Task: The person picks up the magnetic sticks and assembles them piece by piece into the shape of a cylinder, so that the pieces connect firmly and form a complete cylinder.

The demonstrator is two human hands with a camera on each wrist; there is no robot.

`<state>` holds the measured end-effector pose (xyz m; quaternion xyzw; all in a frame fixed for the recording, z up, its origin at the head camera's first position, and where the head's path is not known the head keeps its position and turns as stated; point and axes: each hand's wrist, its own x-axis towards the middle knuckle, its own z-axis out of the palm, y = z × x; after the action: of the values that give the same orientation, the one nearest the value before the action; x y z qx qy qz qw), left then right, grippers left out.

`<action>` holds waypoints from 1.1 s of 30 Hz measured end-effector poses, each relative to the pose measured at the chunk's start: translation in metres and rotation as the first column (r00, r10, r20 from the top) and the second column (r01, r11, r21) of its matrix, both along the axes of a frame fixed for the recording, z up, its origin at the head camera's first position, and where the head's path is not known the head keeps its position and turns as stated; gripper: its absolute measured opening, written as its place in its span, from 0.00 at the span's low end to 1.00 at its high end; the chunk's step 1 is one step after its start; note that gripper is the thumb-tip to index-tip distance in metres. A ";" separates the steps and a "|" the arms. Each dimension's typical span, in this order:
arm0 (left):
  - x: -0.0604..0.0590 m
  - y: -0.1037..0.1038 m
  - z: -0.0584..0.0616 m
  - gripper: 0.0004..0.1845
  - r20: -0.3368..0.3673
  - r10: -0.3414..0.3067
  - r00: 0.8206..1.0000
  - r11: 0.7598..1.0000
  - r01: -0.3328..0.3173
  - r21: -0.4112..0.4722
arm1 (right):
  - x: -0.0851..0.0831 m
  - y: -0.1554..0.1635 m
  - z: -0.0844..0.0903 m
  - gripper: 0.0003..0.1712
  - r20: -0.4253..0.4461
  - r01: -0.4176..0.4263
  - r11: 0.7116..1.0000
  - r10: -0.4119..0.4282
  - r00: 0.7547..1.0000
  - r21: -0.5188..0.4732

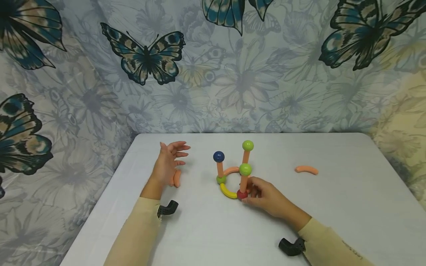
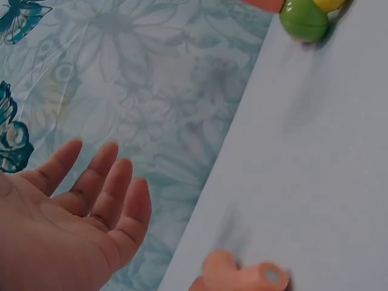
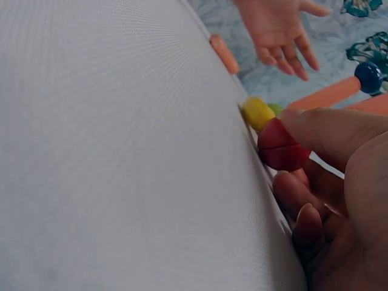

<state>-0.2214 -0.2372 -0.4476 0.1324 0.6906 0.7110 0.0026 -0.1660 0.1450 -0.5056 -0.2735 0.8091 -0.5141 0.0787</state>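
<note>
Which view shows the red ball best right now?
The right wrist view: the red ball fills the frame, right hand fingers pinching it. The head view shows it small, partly covered. The left wrist view misses it.

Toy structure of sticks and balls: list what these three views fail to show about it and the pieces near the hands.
- Head view: the right hand covers the structure's near right base behind the red ball; joints there are hidden.
- Left wrist view: the green ball and yellow piece are cut off by the top edge; the orange piece is blurred and cropped below.
- Right wrist view: the thumb overlaps the red ball; the blue ball is blurred.
</note>
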 end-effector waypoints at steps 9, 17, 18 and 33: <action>0.006 -0.054 -0.008 0.49 0.156 0.126 0.980 0.987 -0.108 -0.120 | 0.001 -0.001 -0.002 0.19 -0.012 0.015 1.000 -0.014 1.000 0.026; 0.010 -0.066 -0.024 0.31 0.255 0.180 0.950 0.889 -0.046 -0.455 | 0.002 -0.001 -0.001 0.18 -0.019 0.024 0.999 -0.023 1.000 0.039; 0.011 -0.066 -0.026 0.31 0.240 0.174 0.955 0.866 -0.032 -0.499 | 0.002 -0.001 -0.001 0.18 -0.021 0.026 0.999 -0.025 0.999 0.040; 0.016 -0.047 -0.012 0.16 0.229 0.327 0.917 0.618 -0.024 -0.786 | 0.002 -0.001 -0.001 0.17 -0.043 0.025 0.999 -0.023 0.999 0.047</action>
<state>-0.2055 -0.2846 -0.4598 -0.0796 0.9242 0.3567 0.1110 -0.1640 0.1444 -0.5067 -0.2725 0.8260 -0.4896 0.0621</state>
